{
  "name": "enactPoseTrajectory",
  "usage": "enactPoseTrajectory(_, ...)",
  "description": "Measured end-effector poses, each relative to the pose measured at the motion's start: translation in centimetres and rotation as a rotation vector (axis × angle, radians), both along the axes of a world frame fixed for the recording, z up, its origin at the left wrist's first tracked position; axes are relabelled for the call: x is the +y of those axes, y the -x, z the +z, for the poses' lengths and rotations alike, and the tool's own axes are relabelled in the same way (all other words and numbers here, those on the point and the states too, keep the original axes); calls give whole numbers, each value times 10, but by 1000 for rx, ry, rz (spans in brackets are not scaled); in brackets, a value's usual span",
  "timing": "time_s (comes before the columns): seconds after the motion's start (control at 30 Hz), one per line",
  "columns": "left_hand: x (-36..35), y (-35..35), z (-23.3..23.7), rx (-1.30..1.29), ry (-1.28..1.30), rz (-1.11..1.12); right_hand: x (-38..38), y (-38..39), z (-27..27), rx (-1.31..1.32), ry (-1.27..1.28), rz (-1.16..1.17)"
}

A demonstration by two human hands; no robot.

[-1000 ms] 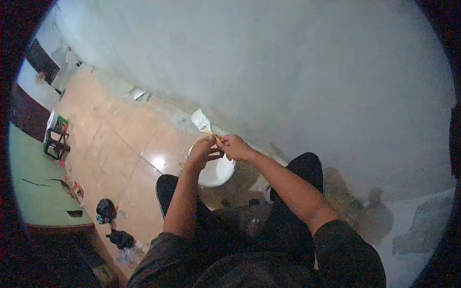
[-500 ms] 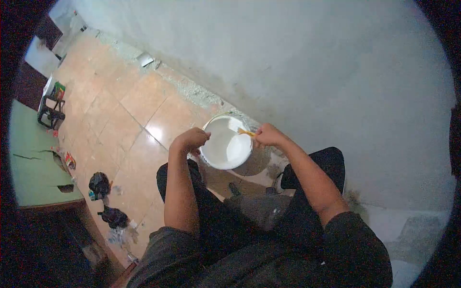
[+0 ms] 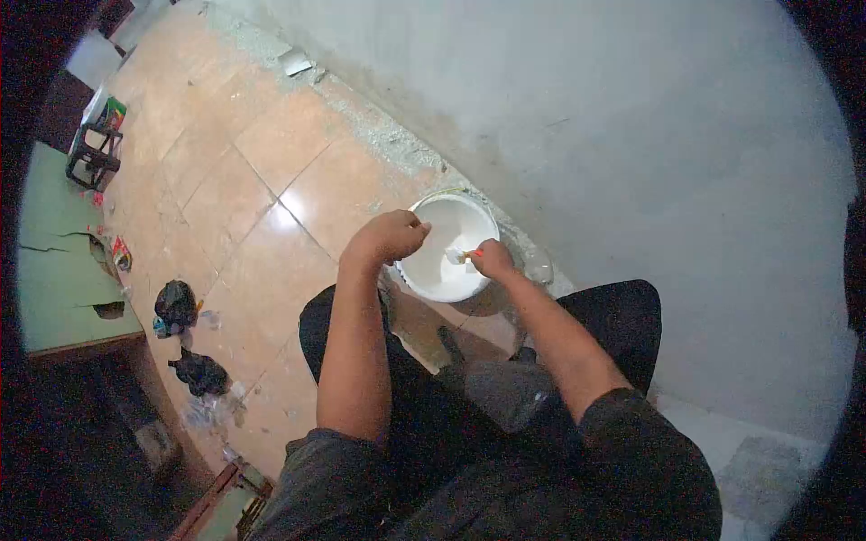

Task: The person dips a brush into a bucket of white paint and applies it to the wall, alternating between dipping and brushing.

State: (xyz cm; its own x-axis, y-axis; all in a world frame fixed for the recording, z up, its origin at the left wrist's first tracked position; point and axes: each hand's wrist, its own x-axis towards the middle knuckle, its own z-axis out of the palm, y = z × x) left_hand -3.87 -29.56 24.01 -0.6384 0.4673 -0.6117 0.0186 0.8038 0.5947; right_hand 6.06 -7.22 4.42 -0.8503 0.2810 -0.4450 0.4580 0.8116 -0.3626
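Two knees (image 3: 631,316): bent, in dark trousers, spread apart on the near side of the bucket.
Left hand (image 3: 393,237): over the bucket's left rim, fingers curled together; whether they pinch the rim or anything else cannot be told.
Right hand (image 3: 493,260): at the right rim, fingers closed around the brush handle.
Brush (image 3: 456,257): head over the bucket's opening, pointing left, bristles whitened; whether they touch the liquid cannot be told.
Bucket (image 3: 448,219): white, upright on the floor between the person and the wall.
Liquid (image 3: 448,275): white, low in the bucket.
Handling, as judged: a firm grip close to the bristles gives control; keep the head inside the rim so drips fall back, wet only the tip and wipe off excess, with the left hand steadying the rim.
Floor (image 3: 244,243): orange-brown tiles, glossy, dusty in places.
Rubble (image 3: 388,140): pale strip along the wall's foot.
Wall (image 3: 631,180): grey, uneven in tone, to the right.
Bags (image 3: 176,304): two, black, crumpled, near each other at left, litter beside them.
Panel (image 3: 68,261): pale green, cracked and holed.
Stool (image 3: 94,158): black frame, beyond the panel.
Scrap (image 3: 294,61): grey, at the wall's foot, farther off.
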Motion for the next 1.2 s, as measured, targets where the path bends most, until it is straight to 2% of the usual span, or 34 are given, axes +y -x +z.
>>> enactPoseTrajectory(0.1,6,-1,0,67,23,-72,-9,2,-31,80,22,-2)
enactPoseTrajectory(0.13,7,-5,-3,150,5,-75,-8,1,-51,178,-13,177)
enactPoseTrajectory(0.17,9,-3,-7,138,8,-74,-6,-4,-71,166,-8,178)
enactPoseTrajectory(0.23,18,3,-2,48,79,-126,-7,-11,-91,303,-4,122)
enactPoseTrajectory(0.27,22,2,-8,96,64,-118,-11,-12,-102,302,-87,98)
enactPoseTrajectory(0.3,26,2,-7,89,65,-119,-12,-10,-101,296,-85,98)
enactPoseTrajectory(0.37,35,3,-3,116,31,-120,-11,-3,-97,64,-45,102)
enactPoseTrajectory(0.4,38,3,-3,143,14,-114,-21,8,-78,-142,-79,4)
enactPoseTrajectory(0.57,41,6,4,70,24,-123,-28,9,-76,-86,-77,9)
enactPoseTrajectory(0.63,38,5,1,78,22,-80,-28,9,-99,-101,-84,-27)
enactPoseTrajectory(0.67,36,5,1,73,27,-79,-25,9,-114,-51,-49,28)
enactPoseTrajectory(0.77,32,1,6,85,23,-53,-28,10,-103,-37,-8,137)
enactPoseTrajectory(0.8,30,1,6,81,12,-45,-33,15,-101,-169,-62,222)
enactPoseTrajectory(0.83,28,1,6,78,-1,-37,-36,14,-98,-171,-59,219)
enactPoseTrajectory(0.9,27,2,5,91,42,-84,-40,10,-97,-249,-72,430)
enactPoseTrajectory(1.03,22,5,8,46,30,-81,-52,9,-100,-164,41,285)
enactPoseTrajectory(1.1,19,6,3,27,21,-37,-53,12,-86,-146,27,353)
enactPoseTrajectory(1.17,18,9,3,18,25,-31,-52,20,-63,-75,168,489)
enactPoseTrajectory(1.2,18,11,3,7,24,-24,-50,15,-115,70,91,378)
